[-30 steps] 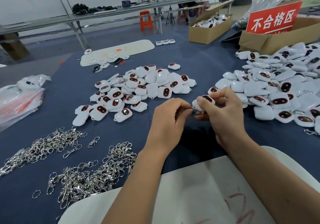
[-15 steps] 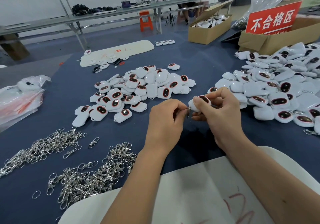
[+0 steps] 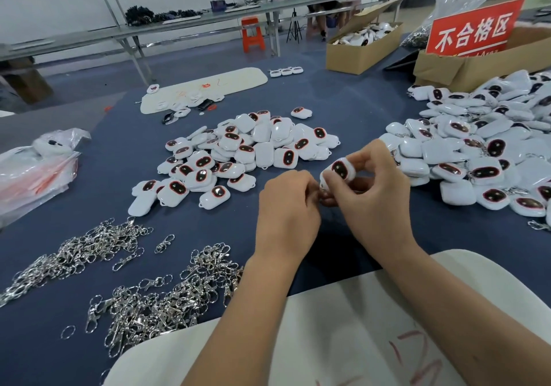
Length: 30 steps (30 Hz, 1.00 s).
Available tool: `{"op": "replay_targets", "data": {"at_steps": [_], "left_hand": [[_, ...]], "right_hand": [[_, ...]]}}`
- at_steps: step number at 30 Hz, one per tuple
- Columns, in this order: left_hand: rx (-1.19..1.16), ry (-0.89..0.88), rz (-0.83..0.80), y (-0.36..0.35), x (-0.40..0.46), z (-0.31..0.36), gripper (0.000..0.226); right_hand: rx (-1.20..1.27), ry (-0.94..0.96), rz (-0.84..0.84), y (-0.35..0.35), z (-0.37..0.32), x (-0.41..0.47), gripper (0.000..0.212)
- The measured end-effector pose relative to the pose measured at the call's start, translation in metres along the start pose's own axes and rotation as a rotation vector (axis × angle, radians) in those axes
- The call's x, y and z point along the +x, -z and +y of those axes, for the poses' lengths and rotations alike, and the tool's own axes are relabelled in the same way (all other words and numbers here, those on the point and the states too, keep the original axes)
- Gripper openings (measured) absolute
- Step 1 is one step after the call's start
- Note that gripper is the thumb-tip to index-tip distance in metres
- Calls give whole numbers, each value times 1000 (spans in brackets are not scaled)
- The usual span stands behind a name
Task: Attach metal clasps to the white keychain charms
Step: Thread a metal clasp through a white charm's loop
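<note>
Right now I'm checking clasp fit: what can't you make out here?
- Head view: the clasp is hidden behind the left hand fingers.
- The held white charm: its loop end is covered by the right hand.
- Red sign: its lower line is cut off by the cardboard box.

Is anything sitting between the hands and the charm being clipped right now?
Nothing visible does. The right hand already holds the white charm with the dark oval face, and the left hand pinches at its lower edge, where the clasp itself is hidden.

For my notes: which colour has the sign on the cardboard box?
Red, with white characters; the sign shows best in the head view.
</note>
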<state>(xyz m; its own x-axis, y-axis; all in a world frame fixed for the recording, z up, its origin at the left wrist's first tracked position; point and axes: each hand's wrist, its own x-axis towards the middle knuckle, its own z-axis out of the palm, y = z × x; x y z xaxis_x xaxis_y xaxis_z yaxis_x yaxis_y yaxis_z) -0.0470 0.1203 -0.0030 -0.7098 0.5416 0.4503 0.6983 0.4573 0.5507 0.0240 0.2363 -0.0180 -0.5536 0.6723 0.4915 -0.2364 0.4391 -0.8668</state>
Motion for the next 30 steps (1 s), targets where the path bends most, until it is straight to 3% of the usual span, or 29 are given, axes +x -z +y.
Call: {"op": "replay_targets", "data": {"at_steps": [2, 5, 10, 18, 20, 24, 30], "left_hand": [[-288, 105, 24, -2, -1, 3, 13], [-543, 216, 9, -5, 1, 4, 6], [-737, 291, 70, -6, 3, 2, 10], [-914, 474, 167, -3, 5, -2, 12], [-900, 467, 164, -2, 6, -2, 13], [-684, 293, 129, -1, 7, -8, 12], [-249, -3, 26, -2, 4, -15, 14]], "right_hand": [[229, -158, 0, 3, 0, 3, 23], [365, -255, 3, 6, 2, 8, 21], [420, -301, -20, 4, 4, 8, 11], [587, -432, -169, 7, 7, 13, 31], [543, -424, -166, 8, 7, 13, 31], [484, -408, -132, 7, 7, 12, 41], [335, -345, -109, 6, 12, 10, 24]]}}
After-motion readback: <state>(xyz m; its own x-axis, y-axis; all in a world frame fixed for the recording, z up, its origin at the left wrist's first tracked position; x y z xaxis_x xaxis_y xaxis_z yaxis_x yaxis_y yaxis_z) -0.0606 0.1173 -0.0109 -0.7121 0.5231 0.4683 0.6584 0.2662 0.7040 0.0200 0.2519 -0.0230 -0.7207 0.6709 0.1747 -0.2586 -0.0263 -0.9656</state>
